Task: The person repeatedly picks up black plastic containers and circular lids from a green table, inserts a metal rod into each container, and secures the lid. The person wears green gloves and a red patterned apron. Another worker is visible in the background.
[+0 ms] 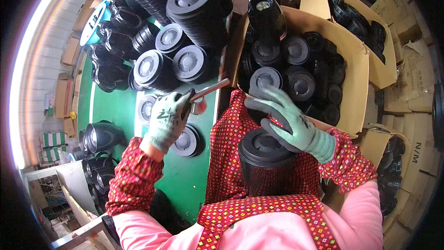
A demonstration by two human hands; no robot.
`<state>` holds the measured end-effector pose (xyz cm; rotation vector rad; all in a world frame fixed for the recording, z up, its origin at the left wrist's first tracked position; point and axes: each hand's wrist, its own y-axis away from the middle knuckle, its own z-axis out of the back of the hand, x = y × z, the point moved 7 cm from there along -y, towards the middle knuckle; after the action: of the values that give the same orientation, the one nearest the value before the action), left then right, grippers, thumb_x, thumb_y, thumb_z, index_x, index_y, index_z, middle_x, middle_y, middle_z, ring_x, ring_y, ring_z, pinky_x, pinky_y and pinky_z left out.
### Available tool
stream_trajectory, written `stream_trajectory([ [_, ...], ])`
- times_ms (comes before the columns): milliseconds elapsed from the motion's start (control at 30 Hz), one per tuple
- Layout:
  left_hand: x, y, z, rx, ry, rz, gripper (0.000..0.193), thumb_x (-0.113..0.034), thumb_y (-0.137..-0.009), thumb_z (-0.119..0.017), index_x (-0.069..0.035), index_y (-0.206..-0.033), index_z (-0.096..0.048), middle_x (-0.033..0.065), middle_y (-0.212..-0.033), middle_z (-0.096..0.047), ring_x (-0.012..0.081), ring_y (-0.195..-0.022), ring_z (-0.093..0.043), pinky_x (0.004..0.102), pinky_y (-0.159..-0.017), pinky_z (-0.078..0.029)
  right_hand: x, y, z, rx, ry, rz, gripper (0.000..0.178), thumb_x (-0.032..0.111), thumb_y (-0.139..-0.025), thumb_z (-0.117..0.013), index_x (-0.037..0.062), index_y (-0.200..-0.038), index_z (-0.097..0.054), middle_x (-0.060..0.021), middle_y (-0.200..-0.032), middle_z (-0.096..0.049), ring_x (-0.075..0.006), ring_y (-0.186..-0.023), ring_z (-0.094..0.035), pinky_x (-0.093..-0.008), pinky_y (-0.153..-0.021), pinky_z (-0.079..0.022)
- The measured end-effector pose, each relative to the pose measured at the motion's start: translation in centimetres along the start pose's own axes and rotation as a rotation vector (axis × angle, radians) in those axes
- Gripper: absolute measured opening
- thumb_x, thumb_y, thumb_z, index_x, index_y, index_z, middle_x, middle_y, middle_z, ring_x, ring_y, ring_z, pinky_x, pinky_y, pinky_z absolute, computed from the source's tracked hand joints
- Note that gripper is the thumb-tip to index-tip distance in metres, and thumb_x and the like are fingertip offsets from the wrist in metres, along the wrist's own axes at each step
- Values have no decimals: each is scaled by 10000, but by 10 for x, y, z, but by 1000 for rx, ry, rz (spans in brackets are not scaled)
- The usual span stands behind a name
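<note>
My left hand [167, 119], in a green and grey glove, grips a metal hammer [206, 93] over the green table [115, 106]. My right hand [289, 120], gloved the same way, rests with spread fingers on the edge of a black round lid that tops a black cylindrical part [264, 162] held against my red patterned apron. Just below the left hand a black round lid with a grey centre [187, 141] lies flat on the table.
Stacks of black ribbed cylinders with grey-centred lids [185, 23] crowd the far table. An open cardboard box [356, 78] on the right holds several black lids and parts. Black cup-shaped housings [102, 136] lie at the left. More cartons stand at the right.
</note>
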<state>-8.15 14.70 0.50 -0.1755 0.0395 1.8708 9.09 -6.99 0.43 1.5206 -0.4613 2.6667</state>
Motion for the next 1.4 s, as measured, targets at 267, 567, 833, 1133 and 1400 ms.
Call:
stream_trajectory([
  [267,-118,-46,86,223,641,-118,675,-85,-833,-795,34,-1462,-582,256,-1438,-613,368,-1112,-736,415,-932,-584,-19,-47,12,-57,89,167,417,405,-966,-633,53,-1168,-727,-171,-901,-703,-417,-807,-650,-502,-768,-495],
  [567,-220,-54,51,219,840,-775,531,-353,-889,-733,-44,-1319,-710,196,-1329,-650,360,-1195,-635,507,-1036,-493,-53,-38,-5,230,-550,211,373,386,-993,-632,44,-882,-734,-149,-1106,-683,-350,-1073,-611,-498,-1071,-362],
  [833,-291,-75,12,123,303,-392,551,-274,-884,-598,-80,-1397,-645,91,-1112,-615,303,-1048,-593,513,-962,-462,-24,-35,-15,383,-951,210,350,341,-972,-654,17,-873,-740,-161,-1184,-660,-354,-1228,-572,-516,-1168,-336],
  [1133,-278,-59,18,122,596,-495,610,-316,-782,-613,-111,-1350,-704,23,-1014,-600,232,-934,-593,462,-853,-501,-35,-37,-32,416,-987,291,233,229,-987,-648,4,-999,-706,-162,-1143,-627,-388,-1224,-561,-555,-1148,-366],
  [1400,-165,-32,28,95,1731,-594,471,-331,-1071,-597,87,-1009,-806,119,-774,-677,296,-703,-660,558,-867,-551,-35,-3,28,247,-50,97,602,509,-733,-868,107,-1133,-667,-111,-991,-562,-338,-958,-560,-494,-927,-422],
])
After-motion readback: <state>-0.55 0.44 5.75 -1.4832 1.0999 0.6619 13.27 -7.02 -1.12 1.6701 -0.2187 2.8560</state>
